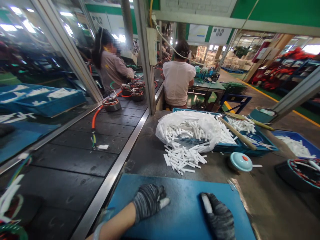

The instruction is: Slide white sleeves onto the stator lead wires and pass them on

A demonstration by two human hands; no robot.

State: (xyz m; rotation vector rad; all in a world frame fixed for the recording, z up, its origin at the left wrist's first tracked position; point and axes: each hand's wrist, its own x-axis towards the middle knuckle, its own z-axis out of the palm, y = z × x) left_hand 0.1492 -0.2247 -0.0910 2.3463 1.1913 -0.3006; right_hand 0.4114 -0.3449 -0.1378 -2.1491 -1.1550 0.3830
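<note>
My left hand, in a grey and black striped glove, rests on a blue mat with its fingers loosely bent. Its thumb, white at the tip, stands a little apart from the fingers. To the right, my right hand lies on the same mat in a matching glove, its thumb also white and its fingers loosely laid together. I see nothing held in either hand. Beyond the mat, short white tubes lie in a loose heap, spilling from a clear plastic bag full of them.
Blue trays of white pieces, a wooden-handled hammer and a round light-blue lidded container stand at the right. A wound motor stator sits at the right edge. Leftward, a black conveyor carries stators; two people work farther along.
</note>
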